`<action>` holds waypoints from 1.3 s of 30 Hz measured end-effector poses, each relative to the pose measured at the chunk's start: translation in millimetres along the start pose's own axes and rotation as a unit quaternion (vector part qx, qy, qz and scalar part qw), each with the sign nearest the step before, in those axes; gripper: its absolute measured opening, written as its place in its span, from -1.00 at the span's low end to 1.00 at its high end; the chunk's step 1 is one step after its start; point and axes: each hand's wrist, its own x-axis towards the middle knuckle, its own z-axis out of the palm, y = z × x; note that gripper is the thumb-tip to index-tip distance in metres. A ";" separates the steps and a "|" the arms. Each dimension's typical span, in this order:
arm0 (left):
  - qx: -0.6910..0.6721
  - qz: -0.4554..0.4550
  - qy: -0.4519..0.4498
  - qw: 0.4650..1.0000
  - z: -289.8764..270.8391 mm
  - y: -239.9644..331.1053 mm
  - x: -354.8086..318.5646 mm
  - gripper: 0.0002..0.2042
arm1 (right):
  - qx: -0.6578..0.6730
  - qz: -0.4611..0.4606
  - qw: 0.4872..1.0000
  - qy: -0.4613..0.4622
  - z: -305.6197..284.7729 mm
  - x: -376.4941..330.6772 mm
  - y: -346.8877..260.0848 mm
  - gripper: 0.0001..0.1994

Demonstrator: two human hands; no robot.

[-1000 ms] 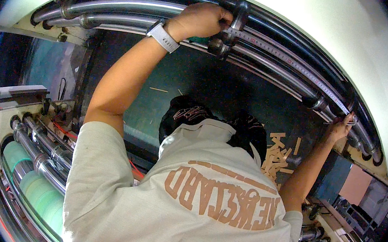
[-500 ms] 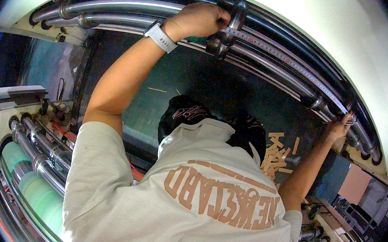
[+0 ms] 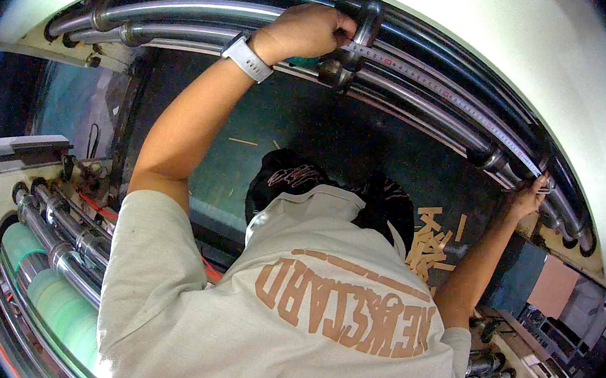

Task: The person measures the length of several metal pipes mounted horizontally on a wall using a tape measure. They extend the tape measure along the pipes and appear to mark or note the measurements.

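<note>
A tape measure (image 3: 466, 112) is stretched along the metal rollers at the far side, its pale ribbon with red marks running from the upper middle down to the right. At its left end my left hand (image 3: 306, 33) is closed, fingertips pinched on the ribbon beside a dark collar (image 3: 368, 23) on the shaft. My right hand (image 3: 528, 196) grips the other end, fingers wrapped around what looks like a shiny case, mostly hidden by the hand. The ribbon lies close against a long metal roller (image 3: 420, 124).
Wooden strips (image 3: 432, 243) lie in a pile on the dark floor beneath the rollers. Behind me to the left stands another machine section with green-banded rollers (image 3: 62, 304). A white curved machine cover (image 3: 512, 26) arches over the far rollers. A brown panel (image 3: 556, 283) is at right.
My left hand has shifted slightly left, and the tape's marks have slid a little left with it. My right hand stays almost in place.
</note>
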 end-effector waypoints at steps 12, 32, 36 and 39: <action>-0.007 -0.007 -0.020 1.000 -3.9 3.4 -1.0 -0.80 | 0.001 0.039 0.999 -0.006 -2.8 -3.2 -3.2 -0.62; -0.004 0.001 -0.013 1.000 2.2 -3.2 1.7 -0.84 | 0.037 0.021 0.999 -0.010 4.1 -6.3 -5.5 -0.72; 0.011 0.010 0.005 1.000 3.5 -2.7 1.9 -0.85 | 0.026 0.004 0.999 -0.020 6.1 -8.0 -7.7 -0.73; -0.002 0.002 -0.002 1.000 3.5 -2.2 1.5 -0.86 | 0.034 0.052 0.998 0.009 5.7 -7.9 -9.7 -0.73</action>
